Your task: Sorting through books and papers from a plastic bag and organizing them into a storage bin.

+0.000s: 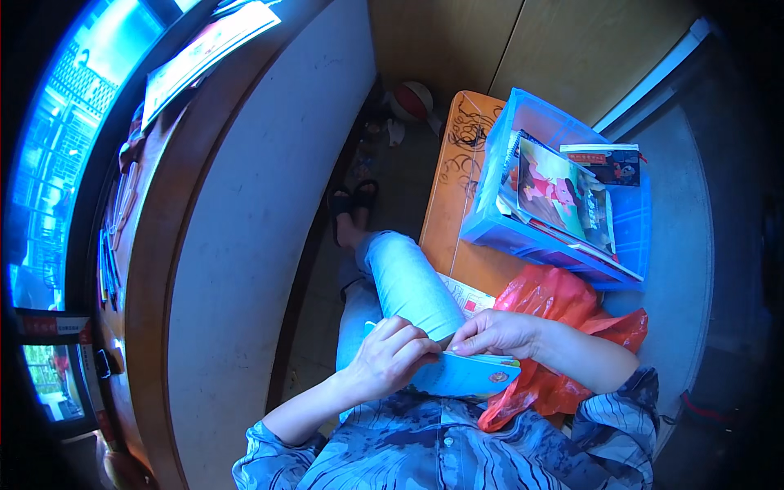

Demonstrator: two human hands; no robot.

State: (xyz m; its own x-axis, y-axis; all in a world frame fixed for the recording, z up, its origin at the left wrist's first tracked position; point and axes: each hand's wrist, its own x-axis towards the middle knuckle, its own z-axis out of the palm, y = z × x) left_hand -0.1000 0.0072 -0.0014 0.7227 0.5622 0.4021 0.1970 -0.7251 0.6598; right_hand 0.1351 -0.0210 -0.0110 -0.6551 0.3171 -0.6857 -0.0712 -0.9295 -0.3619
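A thin light-blue booklet [469, 377] rests at my lap, tilted, with its page edges toward the top. My left hand [390, 356] is closed at its upper left corner, fingers curled over the edge. From the right, my right hand [495, 335] pinches the upper page edges between thumb and fingers. The two hands' fingertips nearly meet. Just beside my right forearm lies a crumpled red plastic bag [555, 302]. A printed sheet [468, 296] shows partly behind my right hand.
A blue plastic bin [482, 214] holding several picture books [563, 192] stands on an orange table [445, 220] with black scribbles. At left is a wooden ledge [175, 204] with pens and papers, below a window. A ball [411, 101] and litter lie on the far floor.
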